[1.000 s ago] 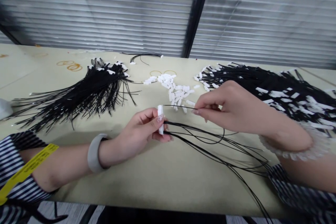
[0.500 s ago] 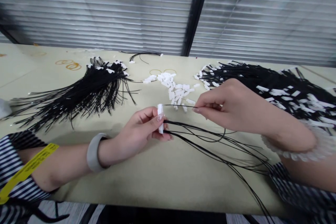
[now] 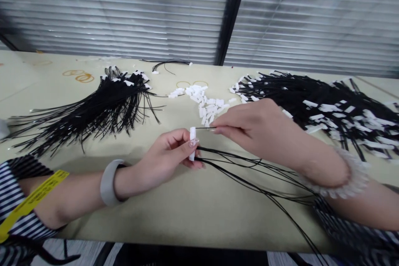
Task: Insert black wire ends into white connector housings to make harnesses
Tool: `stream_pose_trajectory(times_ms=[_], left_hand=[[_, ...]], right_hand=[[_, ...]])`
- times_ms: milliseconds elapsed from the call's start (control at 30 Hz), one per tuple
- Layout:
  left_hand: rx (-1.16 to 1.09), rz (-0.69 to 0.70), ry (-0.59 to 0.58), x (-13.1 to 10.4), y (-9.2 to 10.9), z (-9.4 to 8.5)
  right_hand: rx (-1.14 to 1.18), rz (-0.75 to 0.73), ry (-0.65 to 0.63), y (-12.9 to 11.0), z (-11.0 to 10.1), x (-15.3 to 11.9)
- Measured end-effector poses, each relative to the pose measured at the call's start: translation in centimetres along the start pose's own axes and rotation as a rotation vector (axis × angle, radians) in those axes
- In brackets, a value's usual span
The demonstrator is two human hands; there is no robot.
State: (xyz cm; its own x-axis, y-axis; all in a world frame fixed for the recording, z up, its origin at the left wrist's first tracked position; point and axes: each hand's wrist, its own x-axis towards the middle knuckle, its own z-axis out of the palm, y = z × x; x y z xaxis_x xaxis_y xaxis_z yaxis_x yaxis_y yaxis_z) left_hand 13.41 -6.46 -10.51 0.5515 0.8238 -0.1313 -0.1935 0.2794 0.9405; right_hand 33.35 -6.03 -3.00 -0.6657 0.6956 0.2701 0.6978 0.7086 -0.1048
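Between thumb and fingers, my left hand pinches a white plastic connector housing, held upright above the table. Several black wires run out of the housing's right side and trail toward the lower right. My right hand is closed on a single thin black wire, gripped a short way from its end. That wire points left, its tip at the upper part of the housing; whether it is inside cannot be made out. Behind the hands lies a loose heap of white connector housings.
A bundle of black wires lies at the left. A larger pile of wires with white connectors covers the right side. Rubber bands and a few loose wires lie at the back, before window blinds.
My right hand has moved left, closer to the connector housing, its grip now nearer the wire's end. My left hand still holds the housing in nearly the same place.
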Motion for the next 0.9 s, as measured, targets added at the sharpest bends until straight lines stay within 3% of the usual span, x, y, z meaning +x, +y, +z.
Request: stream_pose_trajectory(times_ms=[267, 400, 567, 667, 767, 833, 900], left_hand=[[0.053, -0.005, -0.051, -0.1, -0.3, -0.2], [0.075, -0.006, -0.047, -0.1, -0.3, -0.2], [0.009, -0.010, -0.031, -0.1, -0.2, -0.2], [-0.048, -0.027, -0.081, -0.1, -0.1, -0.3], [-0.111, -0.036, -0.134, -0.1, -0.1, -0.3], [-0.154, -0.038, -0.140, -0.1, 0.0, -0.2], [-0.175, -0.037, -0.121, -0.1, -0.1, -0.1]], right_hand=[[-0.062, -0.050, 0.051, -0.4, 1.7, 0.6], [-0.030, -0.044, 0.047, -0.1, 1.6, 0.5], [-0.059, -0.030, -0.158, 2.1, -0.3, 0.1], [-0.300, 0.076, -0.032, 3.5, -0.1, 0.0], [-0.488, 0.157, 0.140, 4.4, 1.7, 0.1], [-0.496, 0.150, 0.129, 4.9, 2.9, 0.2], [-0.338, 0.159, 0.073, 5.3, 3.3, 0.3]])
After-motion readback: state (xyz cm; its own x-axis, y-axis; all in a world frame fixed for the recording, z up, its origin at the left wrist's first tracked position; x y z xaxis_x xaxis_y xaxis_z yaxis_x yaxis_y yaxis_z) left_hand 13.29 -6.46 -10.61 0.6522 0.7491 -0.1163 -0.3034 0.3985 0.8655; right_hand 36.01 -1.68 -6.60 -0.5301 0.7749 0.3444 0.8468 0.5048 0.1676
